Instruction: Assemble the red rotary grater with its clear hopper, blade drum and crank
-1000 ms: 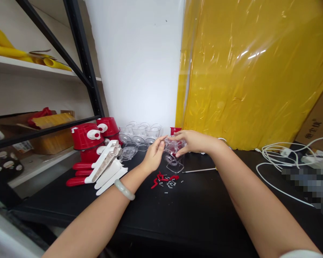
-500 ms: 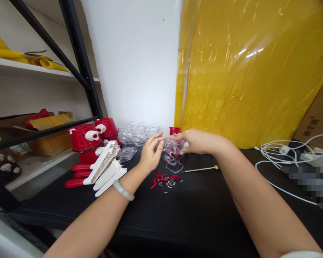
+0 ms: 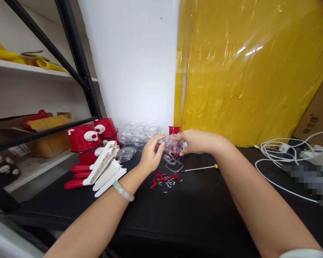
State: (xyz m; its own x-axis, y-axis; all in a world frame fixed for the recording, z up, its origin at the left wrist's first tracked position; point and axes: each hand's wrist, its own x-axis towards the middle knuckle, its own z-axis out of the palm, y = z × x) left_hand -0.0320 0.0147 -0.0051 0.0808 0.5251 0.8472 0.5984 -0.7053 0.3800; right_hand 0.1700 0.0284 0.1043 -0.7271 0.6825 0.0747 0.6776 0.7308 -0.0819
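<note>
My right hand point(image 3: 195, 141) has its thumb and fingers around the upper part of a clear plastic housing point(image 3: 174, 166), with something red showing through it. My left hand point(image 3: 151, 152) is open just to the left of it, thumb apart from the straight fingers; whether the fingertips touch the plastic I cannot tell. In front of the housing lie small red plastic levers point(image 3: 159, 176) and several loose screws point(image 3: 170, 183). A screwdriver point(image 3: 200, 168) with a yellow end rests on the black table to the right.
Several clear plastic housings point(image 3: 138, 133) stand against the white wall. To the left are red plastic buckets point(image 3: 82, 139), red-tipped white handles point(image 3: 102, 167) and white strips point(image 3: 110, 182). A small red piece point(image 3: 174, 129) stands behind. White cables point(image 3: 274, 152) lie at right; a shelf rack point(image 3: 82, 53) rises at left.
Both hands keep nearly the same pose around the clear housing. The view has shifted very slightly; nothing has been picked up or let go.
</note>
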